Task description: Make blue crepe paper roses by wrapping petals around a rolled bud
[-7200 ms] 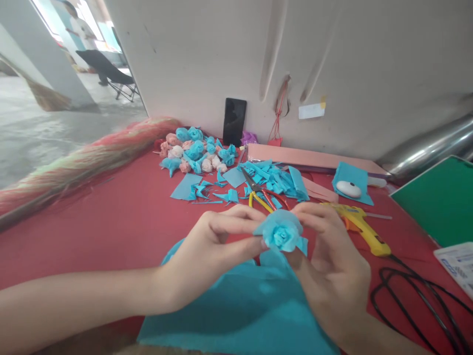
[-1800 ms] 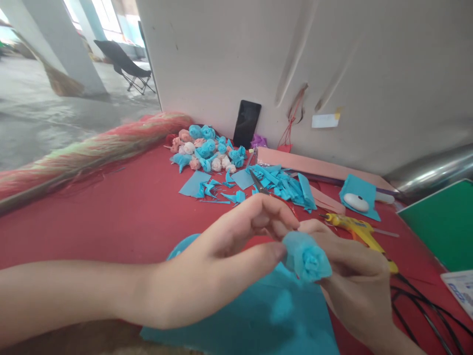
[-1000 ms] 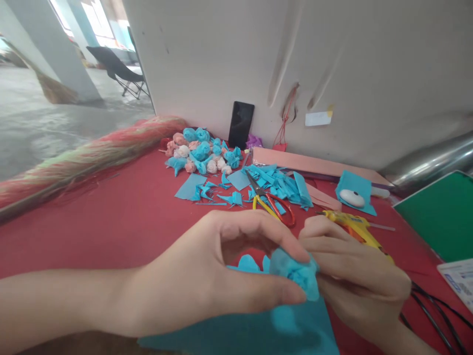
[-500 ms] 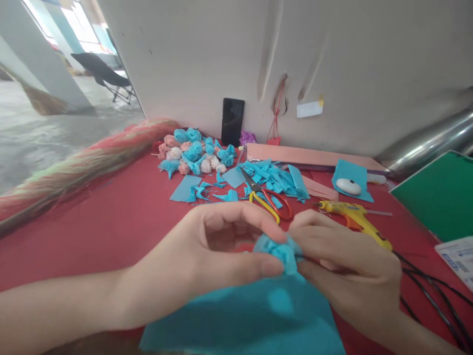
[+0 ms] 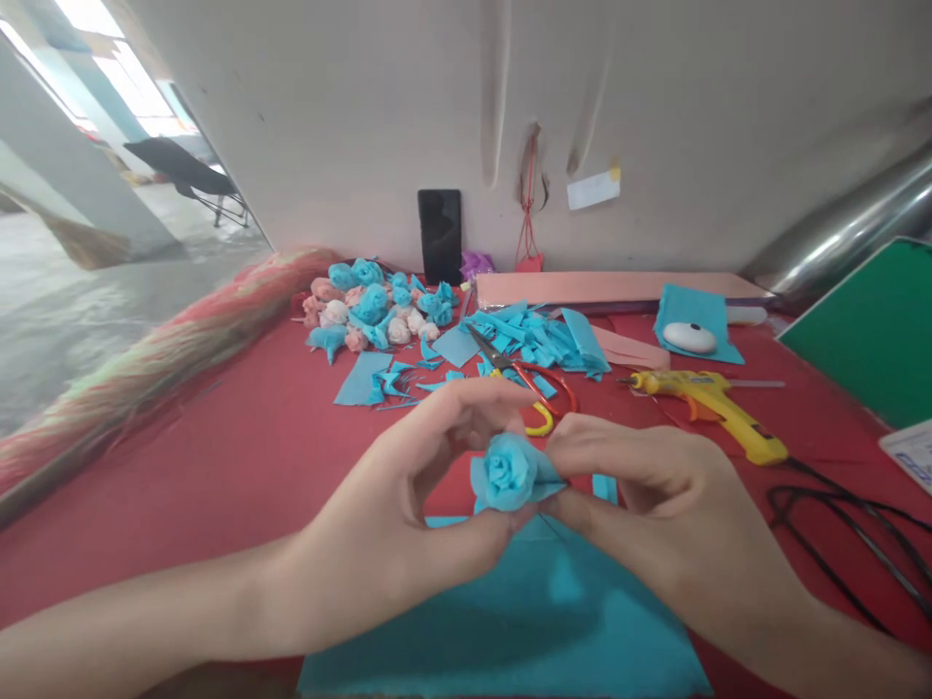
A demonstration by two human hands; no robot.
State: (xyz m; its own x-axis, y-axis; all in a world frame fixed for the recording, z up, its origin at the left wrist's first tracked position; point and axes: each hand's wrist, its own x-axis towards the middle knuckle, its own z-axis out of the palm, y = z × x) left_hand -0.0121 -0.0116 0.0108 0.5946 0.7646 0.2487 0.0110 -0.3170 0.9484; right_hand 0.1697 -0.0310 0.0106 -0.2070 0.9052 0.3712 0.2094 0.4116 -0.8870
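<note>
A blue crepe-paper rose (image 5: 508, 473) is held up between both hands, its spiral of petals facing me. My right hand (image 5: 659, 495) pinches the rose's gathered base at its right side between thumb and fingers. Curved round the flower from the left is my left hand (image 5: 408, 505). Its thumb presses under the petals, and its fingers arch above them. Beneath the hands lies a large blue paper sheet (image 5: 502, 631). A small folded blue piece (image 5: 604, 487) shows just beyond my right thumb.
Scissors (image 5: 520, 369) lie behind the hands, beside cut blue paper strips (image 5: 539, 335). Finished paper roses (image 5: 379, 306) are heaped back left. A yellow glue gun (image 5: 714, 408) with a black cord (image 5: 822, 510) sits right. A phone (image 5: 441, 238) leans against the wall.
The rose has turned so its spiral centre faces me, and both hands have moved slightly left with it. The right hand's pinch at the base is now plainer to see. The view has shifted slightly.
</note>
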